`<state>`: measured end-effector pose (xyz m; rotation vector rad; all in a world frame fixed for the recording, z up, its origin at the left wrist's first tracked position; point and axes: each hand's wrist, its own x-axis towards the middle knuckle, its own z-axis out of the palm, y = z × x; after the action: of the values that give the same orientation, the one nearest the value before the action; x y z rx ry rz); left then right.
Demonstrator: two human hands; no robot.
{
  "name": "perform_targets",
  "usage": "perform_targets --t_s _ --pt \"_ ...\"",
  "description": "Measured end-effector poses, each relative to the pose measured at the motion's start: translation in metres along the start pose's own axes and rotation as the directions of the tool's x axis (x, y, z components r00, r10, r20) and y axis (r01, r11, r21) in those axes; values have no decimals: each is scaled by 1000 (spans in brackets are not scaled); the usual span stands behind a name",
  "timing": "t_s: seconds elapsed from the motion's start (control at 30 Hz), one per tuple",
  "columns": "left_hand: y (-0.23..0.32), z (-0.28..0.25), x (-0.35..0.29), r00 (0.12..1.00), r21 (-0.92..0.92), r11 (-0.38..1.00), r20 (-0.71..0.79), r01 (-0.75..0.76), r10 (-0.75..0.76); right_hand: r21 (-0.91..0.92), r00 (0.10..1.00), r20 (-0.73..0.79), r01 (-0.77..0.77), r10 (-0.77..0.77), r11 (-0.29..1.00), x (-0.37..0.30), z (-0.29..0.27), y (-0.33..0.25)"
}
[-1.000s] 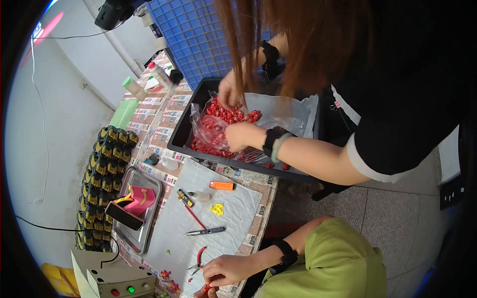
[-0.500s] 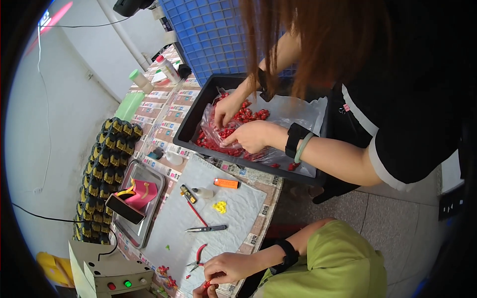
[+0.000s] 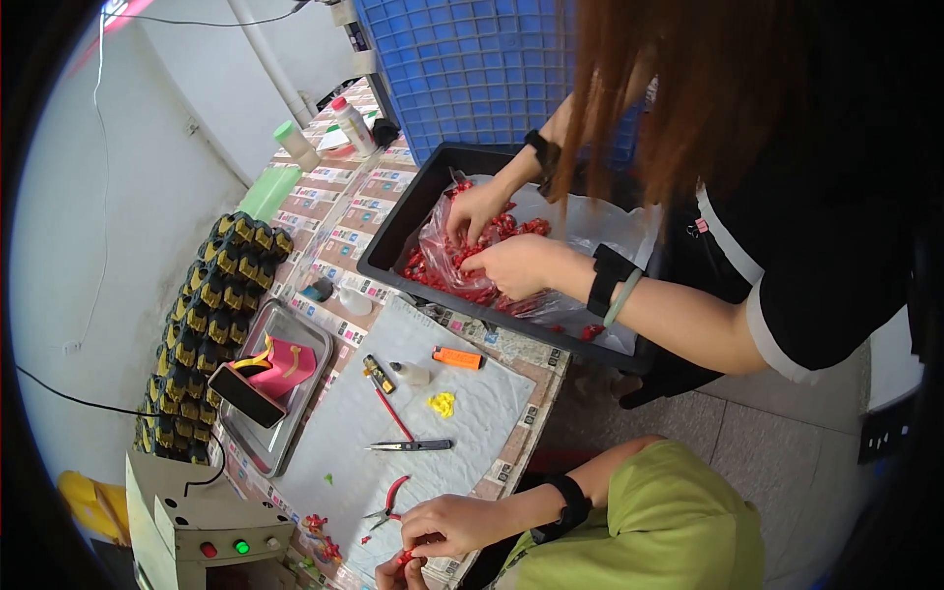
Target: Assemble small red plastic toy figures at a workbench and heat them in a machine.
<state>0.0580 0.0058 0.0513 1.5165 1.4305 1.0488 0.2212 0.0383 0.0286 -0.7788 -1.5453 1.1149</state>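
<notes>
My right hand (image 3: 454,523), with a black band on the wrist, reaches in from the lower right, its thumb and fingers pinched on a small red piece (image 3: 404,559). My left hand (image 3: 401,575) grips the same piece from below, partly cut off by the lower edge. Just beyond them, on a pale sheet (image 3: 344,442), lie red-handled pliers (image 3: 392,501) with jaws apart. Several small red-and-yellow pieces (image 3: 320,536) sit to the left of my hands. Farther up the sheet are a dark slim tool with a metal tip (image 3: 410,445), a red stick (image 3: 394,414) and yellow bits (image 3: 441,404).
A co-worker's hands (image 3: 516,267) work in a plastic bag of red pieces inside a black tray (image 3: 374,264). A phone (image 3: 247,395) leans on a pink holder in a metal tray (image 3: 320,339). A machine with lit buttons (image 3: 211,526) stands lower left; stacked black-and-yellow parts (image 3: 202,324) line the wall.
My view has shifted, so the table and co-worker appear slightly farther right. My hands keep their pinch on the red piece. The co-worker's fingers have shifted within the bag.
</notes>
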Motion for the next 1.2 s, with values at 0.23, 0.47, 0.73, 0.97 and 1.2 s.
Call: perform_targets --t_s 0.23,0.47,0.73,0.97,1.2 --pt "-5 -6 1 999 -5 999 -10 -44 44 -63 998 57 -3 7 998 3 2 -2" --pt "-4 -10 -2 999 -56 998 -39 -34 32 -76 997 81 8 -2 997 5 8 -5" --pt "-9 -16 -3 997 -101 993 -35 -67 64 -85 994 104 -7 15 996 7 14 -7" --pt "-17 -22 -4 997 -70 995 -38 -74 72 -104 991 126 -29 42 994 9 17 -13" --pt "-28 -27 -7 996 -107 991 -32 -83 80 -104 991 125 -39 52 994 10 22 -15"
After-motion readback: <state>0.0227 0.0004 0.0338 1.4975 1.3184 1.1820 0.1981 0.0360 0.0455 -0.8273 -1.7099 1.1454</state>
